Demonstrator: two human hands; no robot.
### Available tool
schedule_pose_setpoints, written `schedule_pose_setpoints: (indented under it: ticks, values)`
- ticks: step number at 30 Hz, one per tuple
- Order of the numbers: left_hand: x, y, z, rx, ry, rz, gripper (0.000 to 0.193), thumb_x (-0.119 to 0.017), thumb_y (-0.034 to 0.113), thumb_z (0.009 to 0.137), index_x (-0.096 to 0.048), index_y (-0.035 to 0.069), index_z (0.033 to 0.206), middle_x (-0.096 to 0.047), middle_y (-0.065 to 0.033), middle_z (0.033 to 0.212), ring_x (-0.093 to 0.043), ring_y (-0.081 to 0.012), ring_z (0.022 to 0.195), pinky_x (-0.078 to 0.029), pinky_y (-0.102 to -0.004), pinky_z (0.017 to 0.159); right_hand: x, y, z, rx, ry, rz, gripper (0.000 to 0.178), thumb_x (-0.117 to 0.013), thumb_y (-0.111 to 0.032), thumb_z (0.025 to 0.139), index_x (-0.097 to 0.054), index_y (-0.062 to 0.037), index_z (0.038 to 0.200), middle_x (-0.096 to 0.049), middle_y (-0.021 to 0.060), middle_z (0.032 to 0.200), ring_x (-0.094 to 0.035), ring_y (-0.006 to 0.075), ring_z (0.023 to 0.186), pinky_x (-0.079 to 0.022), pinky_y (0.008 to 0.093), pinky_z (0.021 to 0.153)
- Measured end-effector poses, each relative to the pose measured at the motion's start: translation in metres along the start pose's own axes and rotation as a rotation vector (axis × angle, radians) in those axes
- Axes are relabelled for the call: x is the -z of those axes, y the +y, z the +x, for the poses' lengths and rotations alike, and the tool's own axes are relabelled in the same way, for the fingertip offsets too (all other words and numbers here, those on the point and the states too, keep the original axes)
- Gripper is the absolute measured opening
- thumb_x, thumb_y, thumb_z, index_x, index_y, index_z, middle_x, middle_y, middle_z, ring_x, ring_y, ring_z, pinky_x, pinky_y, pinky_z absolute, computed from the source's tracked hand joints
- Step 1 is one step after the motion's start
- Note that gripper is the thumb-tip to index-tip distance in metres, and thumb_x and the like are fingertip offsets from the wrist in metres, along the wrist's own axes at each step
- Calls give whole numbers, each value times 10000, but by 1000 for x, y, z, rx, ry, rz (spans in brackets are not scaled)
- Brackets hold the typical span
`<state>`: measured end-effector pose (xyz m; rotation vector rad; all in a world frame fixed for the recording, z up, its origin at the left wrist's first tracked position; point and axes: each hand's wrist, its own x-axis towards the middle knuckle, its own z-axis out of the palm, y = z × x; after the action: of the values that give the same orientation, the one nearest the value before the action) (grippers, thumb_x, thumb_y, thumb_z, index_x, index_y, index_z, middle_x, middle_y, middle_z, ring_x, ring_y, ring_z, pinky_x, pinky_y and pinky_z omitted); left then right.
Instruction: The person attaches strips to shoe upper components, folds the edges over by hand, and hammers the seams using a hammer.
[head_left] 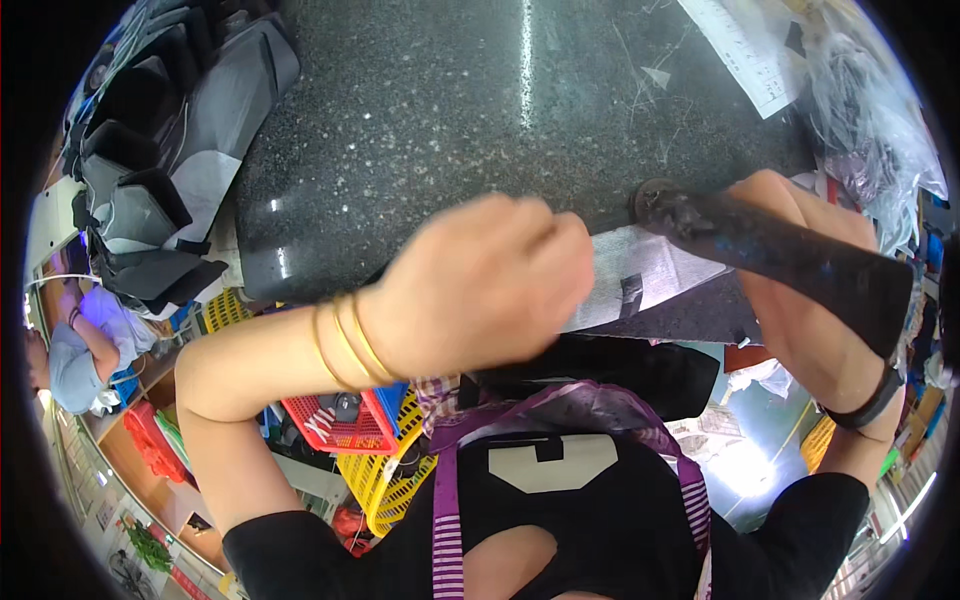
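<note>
I am pinning the grey leather piece (640, 285) against the counter (450, 110) edge with my fisted left hand (480, 285), while my right hand (790, 270) is gripping a hammer (780, 255) above it.

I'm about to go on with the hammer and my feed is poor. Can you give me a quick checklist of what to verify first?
1. Right hand grips the hammer: ok.
2. Hammer head over the grey piece: ok, at its upper edge.
3. Left hand holds the grey piece down: cannot tell, fist hides the contact.
4. Left hand away from the hammer head: not ok, close beside it.
5. Piece on the black stone slab: ok, at its near edge.
6. Paper sheet out of the way: ok.
</note>
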<state>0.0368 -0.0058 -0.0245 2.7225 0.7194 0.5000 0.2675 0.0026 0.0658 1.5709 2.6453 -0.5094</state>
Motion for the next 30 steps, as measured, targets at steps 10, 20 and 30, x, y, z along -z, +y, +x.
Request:
schedule_pose_setpoints:
  ticks: [10,20,30]
  values:
    - [17,-13,-15,-93,-37,5,208,-634,100,694,-614,42,893,-575,-72,853,-583,-234,759,-512,-323,631,-10,-36,12,206,-27,66,125,-581,-78,751,-544,-21,856,-528,150,720,-564,358,680,-432,385,588]
    - [42,-64,-42,-262,-105,12,169,-642,114,695,-613,57,852,-570,-32,857,-580,-200,773,-509,-298,608,-13,-54,17,206,-50,37,129,-589,-25,772,-551,-45,893,-521,134,705,-586,338,671,-451,397,610]
    - [26,-73,-54,-219,55,-16,172,-628,127,732,-588,55,882,-592,-57,908,-580,-226,801,-506,-316,657,-22,-78,29,147,-49,153,170,-606,-2,756,-564,-18,920,-578,153,792,-590,371,736,-459,395,640]
